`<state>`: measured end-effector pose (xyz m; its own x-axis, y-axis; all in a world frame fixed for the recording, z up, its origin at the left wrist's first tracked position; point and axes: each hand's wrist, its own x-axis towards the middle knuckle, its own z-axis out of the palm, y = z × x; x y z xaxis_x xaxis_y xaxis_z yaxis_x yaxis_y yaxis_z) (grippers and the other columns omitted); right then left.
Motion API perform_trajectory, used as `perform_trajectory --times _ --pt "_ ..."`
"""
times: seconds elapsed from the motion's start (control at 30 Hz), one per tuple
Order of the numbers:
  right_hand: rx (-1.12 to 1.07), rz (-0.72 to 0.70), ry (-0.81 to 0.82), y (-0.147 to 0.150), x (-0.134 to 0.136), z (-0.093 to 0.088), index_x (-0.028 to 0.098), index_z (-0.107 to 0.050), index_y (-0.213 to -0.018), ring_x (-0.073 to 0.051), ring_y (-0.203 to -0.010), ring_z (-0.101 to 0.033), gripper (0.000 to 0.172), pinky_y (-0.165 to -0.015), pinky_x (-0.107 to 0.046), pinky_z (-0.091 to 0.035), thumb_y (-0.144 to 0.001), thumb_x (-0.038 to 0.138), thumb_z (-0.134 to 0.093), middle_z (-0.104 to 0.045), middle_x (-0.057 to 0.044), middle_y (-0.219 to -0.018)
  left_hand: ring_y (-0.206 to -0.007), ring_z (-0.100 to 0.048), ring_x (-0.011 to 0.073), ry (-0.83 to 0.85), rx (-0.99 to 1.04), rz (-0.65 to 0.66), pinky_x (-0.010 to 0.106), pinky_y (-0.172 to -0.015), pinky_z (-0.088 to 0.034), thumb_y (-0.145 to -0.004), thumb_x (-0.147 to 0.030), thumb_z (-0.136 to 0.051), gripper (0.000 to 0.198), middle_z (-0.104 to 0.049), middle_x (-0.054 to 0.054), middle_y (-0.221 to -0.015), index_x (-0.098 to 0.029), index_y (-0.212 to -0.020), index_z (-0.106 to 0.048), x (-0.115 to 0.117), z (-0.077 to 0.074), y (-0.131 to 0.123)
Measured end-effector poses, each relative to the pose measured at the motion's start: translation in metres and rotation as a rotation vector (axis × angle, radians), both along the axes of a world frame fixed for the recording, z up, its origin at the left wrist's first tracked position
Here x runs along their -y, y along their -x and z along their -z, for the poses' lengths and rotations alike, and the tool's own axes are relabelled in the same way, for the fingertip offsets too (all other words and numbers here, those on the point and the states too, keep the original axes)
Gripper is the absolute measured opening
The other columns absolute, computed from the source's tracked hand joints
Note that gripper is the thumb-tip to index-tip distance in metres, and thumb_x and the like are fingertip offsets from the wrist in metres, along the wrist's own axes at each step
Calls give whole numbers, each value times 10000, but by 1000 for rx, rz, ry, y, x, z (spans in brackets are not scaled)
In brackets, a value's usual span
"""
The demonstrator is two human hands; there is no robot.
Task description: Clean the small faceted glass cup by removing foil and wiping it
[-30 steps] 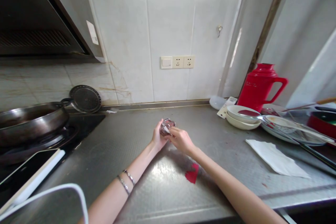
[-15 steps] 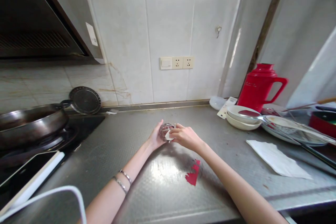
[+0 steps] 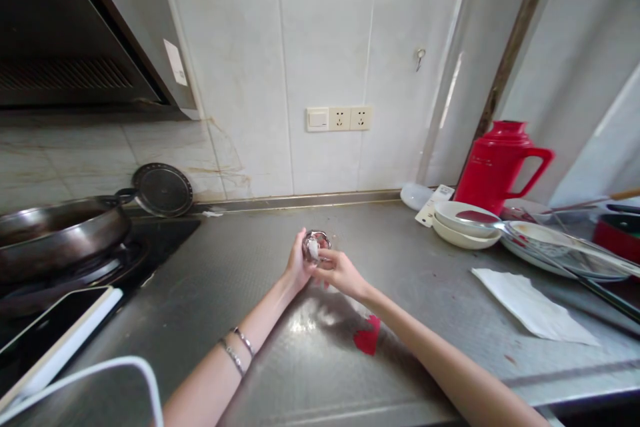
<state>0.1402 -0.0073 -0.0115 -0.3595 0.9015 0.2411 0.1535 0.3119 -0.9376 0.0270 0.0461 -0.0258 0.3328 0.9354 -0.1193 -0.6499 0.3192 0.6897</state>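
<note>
My left hand (image 3: 297, 267) is wrapped round a small, round, shiny, glass-like dish (image 3: 323, 236), held just above the steel counter with its opening tilted toward me. A white wad of tissue (image 3: 313, 250) sits in the opening. My right hand (image 3: 344, 273) reaches the dish from the right, its bent fingers at the tissue and rim. They appear to pinch the tissue, though the fingertips are partly hidden. On the counter below my right forearm lies a torn red scrap (image 3: 367, 335).
A pan (image 3: 65, 230) stands on the stove at left, near a phone-like slab (image 3: 60, 333) and a white cable (image 3: 100, 365). To the right are a folded tissue (image 3: 535, 307), stacked bowls (image 3: 465, 237), plates with utensils, and a red thermos (image 3: 493, 170).
The dish has turned so its opening faces me more. My right hand has shifted slightly down and its fingers have spread a little around the near rim.
</note>
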Motion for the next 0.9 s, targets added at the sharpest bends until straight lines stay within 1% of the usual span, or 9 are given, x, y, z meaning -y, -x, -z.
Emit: perform_trajectory --times 0.07,0.17,0.33,0.47,0.53,0.6,0.73,0.8,0.9 --pt "-135 6 45 1 -1 -2 136 -619 -854 -124 -581 -596 212 -452 -189 -432 -749 321 -611 -624 0 -676 -468 -579 150 -6 -36 27 227 -398 -388 -834 -544 -488 473 -657 63 -613 -105 -774 -654 0 2 -1" --pt "-187 44 71 -5 -7 -5 134 -632 -809 -122 -584 -612 273 -429 -169 -403 -716 389 -658 -647 -12 -690 -418 -541 129 -42 -48 18 211 -386 -370 -852 -503 -491 437 -624 37 -545 -100 -810 -657 0 3 -4" --pt "-112 85 51 -27 -18 -15 129 -656 -798 -131 -522 -604 391 -414 -187 -398 -691 504 -677 -645 -18 -621 -499 -614 178 -41 -58 67 279 -471 -496 -890 -475 -427 441 -666 77 -643 -93 -886 -646 5 -2 -5" --pt "-44 330 -232 -48 -25 -21 148 -646 -826 -158 -621 -626 368 -505 -229 -469 -790 508 -579 -683 -48 -737 -673 -682 288 105 -85 129 426 -543 -551 -877 -503 -413 460 -695 145 -782 -107 -1015 -602 3 -7 3" --pt "92 493 -422 -56 -28 -20 162 -633 -815 -157 -662 -622 312 -594 -240 -486 -842 455 -530 -675 -36 -735 -681 -684 306 162 -87 172 425 -516 -543 -868 -511 -408 457 -693 159 -802 -127 -1044 -579 0 -8 9" --pt "219 567 -546 -59 -30 -16 172 -627 -861 -153 -660 -625 270 -632 -240 -484 -887 395 -478 -672 -26 -725 -682 -685 314 197 -104 257 413 -500 -535 -857 -528 -404 465 -689 176 -837 -144 -1073 -555 -3 -8 15" --pt "340 427 -667 -52 -31 -5 188 -641 -1007 -171 -714 -676 266 -654 -248 -513 -939 295 -408 -712 -50 -802 -707 -688 328 260 -209 416 383 -493 -527 -830 -569 -411 494 -677 211 -870 -155 -1078 -517 -10 -1 24" --pt "348 321 -706 -46 -31 -1 206 -640 -1087 -187 -853 -695 284 -741 -280 -539 -939 231 -399 -728 -68 -946 -719 -688 340 283 -240 462 380 -485 -525 -798 -607 -437 532 -672 218 -866 -149 -1060 -509 -13 2 26" --pt "355 190 -741 -40 -30 2 222 -626 -1163 -202 -1080 -638 345 -907 -355 -523 -912 132 -408 -678 -79 -1156 -709 -686 333 284 -225 520 367 -477 -526 -752 -645 -475 588 -672 210 -853 -130 -1032 -518 -14 4 25"
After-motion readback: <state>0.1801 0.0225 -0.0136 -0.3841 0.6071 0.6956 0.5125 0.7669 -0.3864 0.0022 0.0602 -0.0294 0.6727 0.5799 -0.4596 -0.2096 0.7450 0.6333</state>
